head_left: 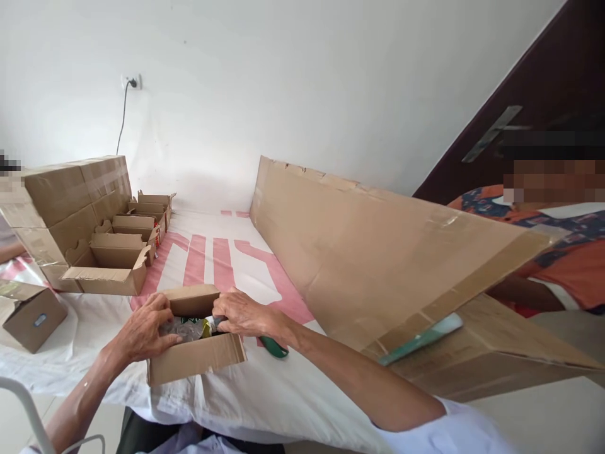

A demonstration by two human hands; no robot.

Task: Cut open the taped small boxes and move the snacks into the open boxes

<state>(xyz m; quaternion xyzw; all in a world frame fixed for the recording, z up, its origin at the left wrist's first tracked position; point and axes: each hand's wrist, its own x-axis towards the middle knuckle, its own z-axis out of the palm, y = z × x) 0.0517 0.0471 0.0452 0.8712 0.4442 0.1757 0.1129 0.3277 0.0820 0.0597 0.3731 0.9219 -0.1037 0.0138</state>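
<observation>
An open cardboard box stands at the table's near edge in front of me. Inside it lie clear plastic wrapping and something yellow and green. My left hand grips the box's left end, its thumb reaching over the contents. At the opposite end my right hand is closed, with its curled fingers down in the opening. A greyish bit shows by those fingers, but what they hold is hidden. A dark green curved object lies right of the box, partly behind my right forearm.
Several open small boxes line up at left, beside stacked taped cartons. A closed box sits at far left. A large cardboard panel slants across the right, with a person beyond it. White-and-pink cloth covers the table.
</observation>
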